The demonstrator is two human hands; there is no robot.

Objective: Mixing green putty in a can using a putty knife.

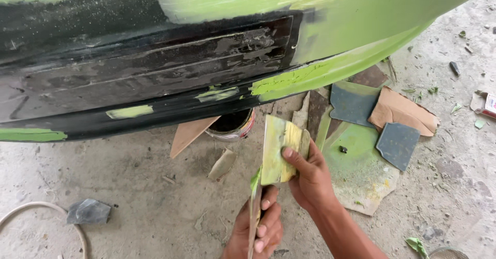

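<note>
Head view: below a car body panel [155, 78] of scraped black and patchy lime-green filler, two bare hands work over a dusty concrete floor [129, 197]. The right hand [310, 179] has its grip closed on a flat, rectangular spreader [281, 150], thumb across its face; the card is smeared yellow-green and stands nearly upright, long axis running top to bottom, upper edge toward the panel. The left hand [258, 230] is closed around a thin putty knife [255, 207], seen edge-on, its blade pointing up and meeting the spreader's lower corner with a dab of green paste; the handle is hidden in the fist, and the wrist is cut off by the frame's bottom edge. Behind the spreader, a round tin [232, 124] sits half concealed under the panel. Grey abrasive sheets [398, 145], torn cardboard [403, 112] and a green-stained board [361, 171] lie at right; a crumpled grey scrap [89, 211] and a pale hose [41, 210] at left.
</note>
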